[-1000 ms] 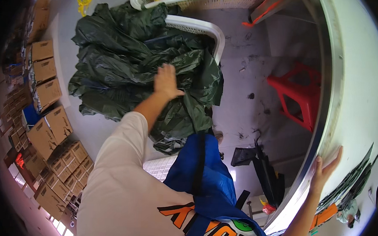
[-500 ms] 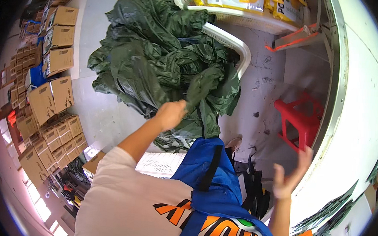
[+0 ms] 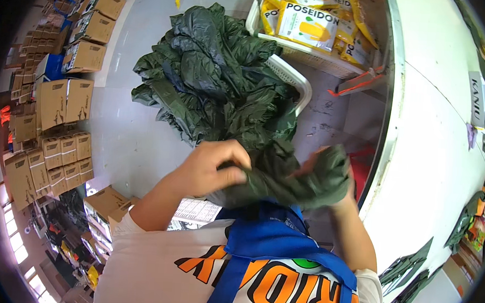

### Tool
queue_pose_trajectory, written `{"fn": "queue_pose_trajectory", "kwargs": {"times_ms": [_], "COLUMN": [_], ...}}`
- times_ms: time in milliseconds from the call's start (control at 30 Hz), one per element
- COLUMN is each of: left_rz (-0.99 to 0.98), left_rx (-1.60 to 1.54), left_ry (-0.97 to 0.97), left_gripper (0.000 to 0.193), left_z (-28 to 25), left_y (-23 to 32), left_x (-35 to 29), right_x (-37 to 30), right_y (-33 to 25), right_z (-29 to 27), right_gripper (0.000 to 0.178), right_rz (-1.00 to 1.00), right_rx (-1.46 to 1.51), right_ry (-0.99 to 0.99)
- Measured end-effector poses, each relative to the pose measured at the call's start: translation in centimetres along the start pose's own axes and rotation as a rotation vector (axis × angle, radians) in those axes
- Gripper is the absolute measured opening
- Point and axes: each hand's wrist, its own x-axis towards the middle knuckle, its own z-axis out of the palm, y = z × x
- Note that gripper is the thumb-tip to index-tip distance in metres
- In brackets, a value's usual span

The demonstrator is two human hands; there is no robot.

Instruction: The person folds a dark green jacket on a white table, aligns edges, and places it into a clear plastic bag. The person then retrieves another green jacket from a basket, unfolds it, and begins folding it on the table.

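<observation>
A large heap of dark green, shiny, crinkled fabric point(image 3: 220, 67) fills and overhangs a white plastic basket point(image 3: 292, 77) in front of me. One piece of the same green fabric point(image 3: 285, 184) is drawn up before my apron, between my hands. My left hand point(image 3: 205, 168) curls round its left end, thumb and forefinger toward the right. At the other end, my right hand point(image 3: 346, 195) is closed on the bunched fabric, which covers most of its fingers. Motion blurs this piece, and its garment type cannot be made out.
Beyond the heap, a white basket point(image 3: 320, 56) holds yellow-and-white packets point(image 3: 307, 26). A white worktable point(image 3: 427, 135) runs along my right, with a red stool point(image 3: 361, 161) partly under its edge. Cardboard boxes point(image 3: 66, 104) are stacked on the left. A blue apron point(image 3: 270, 239) hangs on me.
My right hand has come in from beside the table and taken hold of the green fabric. My left hand has drawn part of it nearer my body. The view has shifted.
</observation>
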Motion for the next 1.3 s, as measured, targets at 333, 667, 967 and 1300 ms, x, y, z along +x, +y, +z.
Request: {"fn": "queue_pose_trajectory", "kwargs": {"times_ms": [333,667,967,1300], "left_rz": [0.659,-0.723,0.318,0.163], "left_rx": [0.255,-1.110,-1.013,-0.283], "left_ry": [0.036,-0.090,-0.121,-0.313], "left_gripper": [0.029,0.075,0.046,0.052], "left_z": [6.9,-1.7,18.5,37.2], "left_y": [4.3,-18.0,18.4,12.4], "left_x": [6.8,6.2,30.0,29.3], "right_x": [-0.5,-11.4,-41.4,-57.7], "right_y": [2.6,-26.5,-31.1,4.0], "right_z": [1.0,1.8,-0.5,-13.5], "right_gripper": [0.058,0.035,0.054,0.029], "right_rz": [0.010,-1.129,-1.604,-1.195], "right_rx": [-0.502,-0.035,-0.330,0.720], "right_ry": [0.153,0.785,1.428,1.715]}}
